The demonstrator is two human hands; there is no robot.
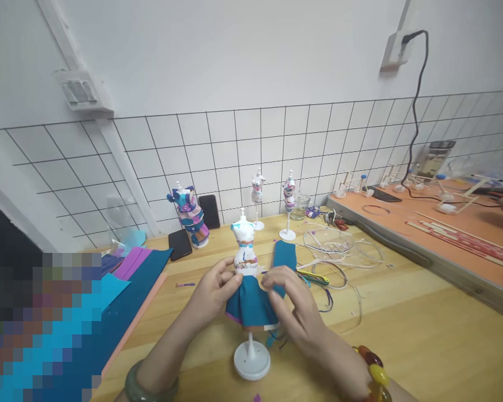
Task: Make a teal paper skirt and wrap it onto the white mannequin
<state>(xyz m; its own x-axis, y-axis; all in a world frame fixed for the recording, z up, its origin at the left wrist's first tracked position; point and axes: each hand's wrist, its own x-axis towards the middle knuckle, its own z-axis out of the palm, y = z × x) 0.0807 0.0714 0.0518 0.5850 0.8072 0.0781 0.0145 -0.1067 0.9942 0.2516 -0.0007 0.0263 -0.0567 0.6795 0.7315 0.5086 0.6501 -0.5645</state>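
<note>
While our left hand [212,298] and right hand [295,312] pinch the blue skirt [246,306] round the doll stand [243,245], we think gentle smoothing comes next.

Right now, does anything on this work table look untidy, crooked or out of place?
Yes, slightly. Pale strips lie in a loose tangle on the table right of the mannequin, and a purple scrap lies to its left. The teal skirt, pinched by the left hand and right hand, hangs unevenly.
</note>
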